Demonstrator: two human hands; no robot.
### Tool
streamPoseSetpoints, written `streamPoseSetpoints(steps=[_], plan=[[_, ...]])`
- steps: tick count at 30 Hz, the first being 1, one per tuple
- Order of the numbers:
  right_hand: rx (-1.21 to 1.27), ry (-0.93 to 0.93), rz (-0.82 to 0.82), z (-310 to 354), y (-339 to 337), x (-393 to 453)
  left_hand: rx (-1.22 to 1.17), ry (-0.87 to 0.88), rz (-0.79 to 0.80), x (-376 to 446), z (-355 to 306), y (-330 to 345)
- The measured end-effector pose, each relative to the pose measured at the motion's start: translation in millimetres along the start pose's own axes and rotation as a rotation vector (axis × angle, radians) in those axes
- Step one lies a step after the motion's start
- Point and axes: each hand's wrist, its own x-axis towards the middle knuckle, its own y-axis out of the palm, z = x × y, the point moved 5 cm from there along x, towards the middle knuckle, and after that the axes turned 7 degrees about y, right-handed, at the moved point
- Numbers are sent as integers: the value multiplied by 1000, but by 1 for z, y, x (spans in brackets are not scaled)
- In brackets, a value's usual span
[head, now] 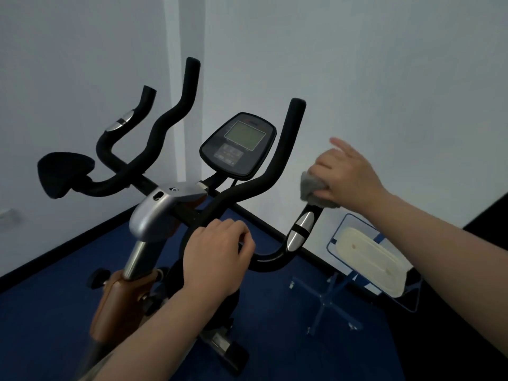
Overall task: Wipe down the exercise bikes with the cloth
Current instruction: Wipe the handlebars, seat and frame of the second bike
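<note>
Now | right hand (349,174) grip holds cloth (312,188) atop upright handlebar end (302,229) | left hand (217,259) grips bar

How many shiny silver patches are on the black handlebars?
2. One silver patch is on the right grip, just below the cloth held by the right hand. The other is on the far left grip. More may be hidden.
</note>
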Motion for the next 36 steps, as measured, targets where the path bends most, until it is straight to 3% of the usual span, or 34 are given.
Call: streamPoseSetpoints(steps=[2, 5, 6, 8, 10, 14, 18, 22, 25, 32, 36], plan=[[206, 354, 7, -15, -3, -8, -9, -4, -4, 0, 0, 0], [823, 1122, -138, -1, 17, -41, -15, -23, -11, 0, 0, -1], [960, 1293, -239, 20, 26, -48, -17, -33, -14, 0, 0, -1], [1080, 1465, -425, 54, 33, -51, -17, -46, -25, 1, -1, -2], [1090, 1521, -469, 52, 34, -48, -16, -50, -29, 1, -2, -3], [1074, 1506, -366, 31, 37, -39, 8, -65, -57, 2, -4, -4], [1132, 1492, -363, 64, 39, -53, 22, -83, -91, 1, -3, -4], [1153, 1477, -131, 51, 37, -49, 34, -84, -108, 1, -2, -4], [1255, 1387, -84, 66, 26, -54, 49, -110, -119, 0, -2, -6], [1162, 1432, -218, 15, 27, -24, 65, -128, -124, 2, -2, -7], [1138, 1413, -367, 51, 36, -45, 68, -140, -133, 1, -2, -8]])
